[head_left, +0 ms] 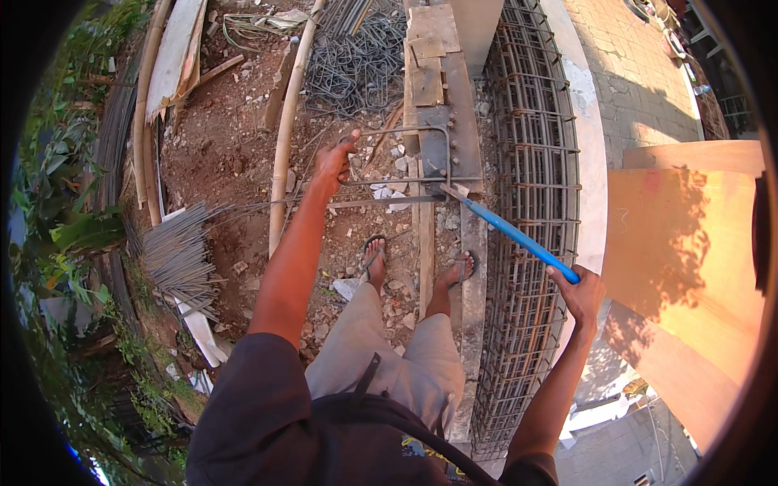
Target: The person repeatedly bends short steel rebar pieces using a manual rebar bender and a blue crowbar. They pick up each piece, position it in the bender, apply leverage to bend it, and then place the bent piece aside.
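Note:
My left hand [334,164] is closed around a thin steel rod [446,150], which is bent into squared corners beside the pegs of a wooden bench [463,89] with a metal plate. In my right hand [580,293] is the end of a blue-handled bending bar [519,238]. Its bare metal head meets the rod at the plate's near end, among the pegs. How the head grips the rod is too small to make out. A straight length of the rod runs left, past my left forearm.
A long rebar cage [531,162] lies just right of the bench. Bent steel stirrups [352,69] are heaped beyond my left hand, and cut rods [180,255] lie in a bundle at left. A bamboo pole [285,130] crosses the rubble. Orange-brown boards [689,251] stand at right.

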`<state>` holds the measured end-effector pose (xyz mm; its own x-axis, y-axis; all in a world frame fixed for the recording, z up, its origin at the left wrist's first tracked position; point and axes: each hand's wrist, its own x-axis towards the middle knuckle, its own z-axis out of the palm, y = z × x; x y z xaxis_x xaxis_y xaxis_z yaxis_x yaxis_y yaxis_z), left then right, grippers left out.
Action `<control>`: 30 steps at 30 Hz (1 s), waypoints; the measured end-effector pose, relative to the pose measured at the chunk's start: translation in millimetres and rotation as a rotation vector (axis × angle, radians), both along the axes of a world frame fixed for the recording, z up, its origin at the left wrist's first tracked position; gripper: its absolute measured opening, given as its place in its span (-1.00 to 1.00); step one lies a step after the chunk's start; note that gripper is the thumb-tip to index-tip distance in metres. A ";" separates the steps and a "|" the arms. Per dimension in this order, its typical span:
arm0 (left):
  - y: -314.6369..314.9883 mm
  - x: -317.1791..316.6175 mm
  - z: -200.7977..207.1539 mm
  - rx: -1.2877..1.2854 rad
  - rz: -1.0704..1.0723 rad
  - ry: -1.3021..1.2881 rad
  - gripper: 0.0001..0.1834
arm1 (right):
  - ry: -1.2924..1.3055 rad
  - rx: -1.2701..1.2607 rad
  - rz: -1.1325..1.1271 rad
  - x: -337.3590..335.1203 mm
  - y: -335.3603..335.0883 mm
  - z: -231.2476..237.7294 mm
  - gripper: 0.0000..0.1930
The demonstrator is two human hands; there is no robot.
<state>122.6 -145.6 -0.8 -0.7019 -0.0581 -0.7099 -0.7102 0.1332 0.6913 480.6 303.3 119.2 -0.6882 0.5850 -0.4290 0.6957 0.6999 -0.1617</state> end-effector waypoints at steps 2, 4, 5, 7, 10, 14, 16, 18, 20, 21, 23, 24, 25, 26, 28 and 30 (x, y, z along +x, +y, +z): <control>-6.1 -5.4 -9.9 0.037 0.012 0.006 -0.45 | 0.063 0.053 -0.046 5.3 -10.7 -3.3 -0.26; 0.7 -0.3 -8.1 0.084 -0.002 0.044 -0.45 | 0.125 0.082 -0.131 17.3 -26.1 -8.1 -0.29; 5.6 0.9 -8.6 0.100 -0.021 0.049 -0.44 | 0.149 0.043 -0.243 28.8 -42.1 -16.6 -0.31; -1.0 -1.9 -15.0 0.105 -0.046 0.073 -0.43 | 0.208 -0.060 -0.458 49.8 -92.3 -41.1 -0.34; -1.8 0.2 -27.7 0.068 -0.049 0.130 -0.41 | 0.338 0.084 -0.637 98.6 -281.9 -148.3 -0.34; -6.0 -3.8 -24.0 0.018 -0.057 0.070 -0.39 | 0.282 -0.046 -0.679 96.8 -268.0 -111.8 -0.31; -1.0 5.0 -20.2 -0.031 -0.022 0.075 -0.39 | 0.215 -0.037 -0.635 102.1 -259.8 -85.2 -0.30; 0.3 0.4 -17.3 -0.037 0.004 0.088 -0.37 | 0.233 -0.025 -0.617 91.8 -255.4 -65.5 -0.31; 1.1 -0.6 -18.7 -0.046 0.018 0.077 -0.36 | 0.231 -0.044 -0.597 88.4 -249.4 -56.0 -0.34; -0.7 -1.3 -20.6 -0.061 0.017 0.062 -0.35 | 0.224 -0.102 -0.586 92.0 -246.7 -57.7 -0.36; 0.0 -2.2 -21.5 -0.097 0.016 0.033 -0.33 | 0.205 -0.225 -0.564 100.9 -238.8 -64.2 -0.40; 7.5 2.1 -13.9 -0.107 0.035 0.059 -0.32 | 0.163 -0.297 -0.530 101.2 -233.7 -58.2 -0.47; 6.0 5.0 -17.2 -0.106 0.034 0.045 -0.30 | 0.171 -0.405 -0.500 105.7 -226.8 -56.3 -0.48; 2.1 2.7 -19.2 -0.102 0.030 0.038 -0.27 | 0.186 -0.512 -0.472 108.2 -219.4 -55.7 -0.50; 6.0 -0.3 -14.3 -0.087 0.008 0.018 -0.28 | 0.237 -0.641 -0.396 105.5 -201.5 -50.2 -0.51; -0.5 -8.4 -13.7 -0.060 -0.058 0.020 -0.33 | 0.200 -0.578 -0.311 103.1 -177.8 -56.0 -0.50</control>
<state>114.1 -146.1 -14.5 -0.7192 -0.0587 -0.6923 -0.6864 0.2150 0.6948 583.8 125.5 63.2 -0.6236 0.4837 -0.6141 0.7684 0.2346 -0.5955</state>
